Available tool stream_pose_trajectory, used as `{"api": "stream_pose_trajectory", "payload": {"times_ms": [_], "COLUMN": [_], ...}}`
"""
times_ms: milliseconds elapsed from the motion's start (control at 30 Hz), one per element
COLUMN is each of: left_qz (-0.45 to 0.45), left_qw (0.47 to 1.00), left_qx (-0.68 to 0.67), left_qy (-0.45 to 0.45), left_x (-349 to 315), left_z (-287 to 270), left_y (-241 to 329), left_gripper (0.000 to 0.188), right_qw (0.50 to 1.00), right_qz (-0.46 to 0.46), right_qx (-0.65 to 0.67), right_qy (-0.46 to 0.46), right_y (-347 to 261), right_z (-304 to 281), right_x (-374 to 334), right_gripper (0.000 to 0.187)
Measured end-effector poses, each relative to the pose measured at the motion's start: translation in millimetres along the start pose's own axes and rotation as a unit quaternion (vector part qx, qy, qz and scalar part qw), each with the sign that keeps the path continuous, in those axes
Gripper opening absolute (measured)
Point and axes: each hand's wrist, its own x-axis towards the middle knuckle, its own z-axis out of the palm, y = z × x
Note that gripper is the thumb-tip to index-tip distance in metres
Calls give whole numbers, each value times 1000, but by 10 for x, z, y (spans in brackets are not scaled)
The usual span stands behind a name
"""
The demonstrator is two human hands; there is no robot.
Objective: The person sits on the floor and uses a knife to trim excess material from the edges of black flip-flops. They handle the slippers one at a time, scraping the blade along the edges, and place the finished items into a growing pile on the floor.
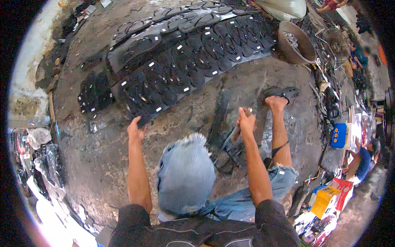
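Note:
Rows of black flip-flops point(173, 73) with small white tags lie on a grey sheet point(249, 59) on the ground ahead of me. My left hand point(135, 129) is at the near left corner of these rows. Its index finger reaches to a black sole there, and the thumb stands apart. To the right, my right hand point(246, 121) is raised over the ground with its fingers closed. A small pale tip shows at the fingers, but what they hold is too small to name. Dark strap-like pieces point(233, 154) lie below that hand, beside my leg.
A brown basin point(297, 43) stands at the far right, near a pale sack point(284, 8). Scraps, a blue-and-white box point(340, 136) and a yellow carton point(325, 201) line the right side. Other people sit beyond. My sandalled foot point(277, 101) rests ahead on the right.

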Motion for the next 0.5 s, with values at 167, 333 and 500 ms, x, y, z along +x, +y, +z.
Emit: {"api": "stream_pose_trajectory", "payload": {"times_ms": [167,333,500], "left_qz": [216,406,460], "left_qw": [960,891,831], "left_qx": [-181,162,293], "left_qy": [-6,125,110], "left_x": [-837,-671,-1481], "left_z": [698,1124,157], "left_y": [-233,19,889], "left_gripper": [51,51,36], "right_qw": [999,987,952], "right_qz": [-22,-55,-59], "right_qx": [3,137,244], "right_qy": [22,71,174], "right_y": [37,-326,-684], "right_z": [588,1035,946], "right_x": [1522,2423,2409], "right_gripper": [31,28,32]}}
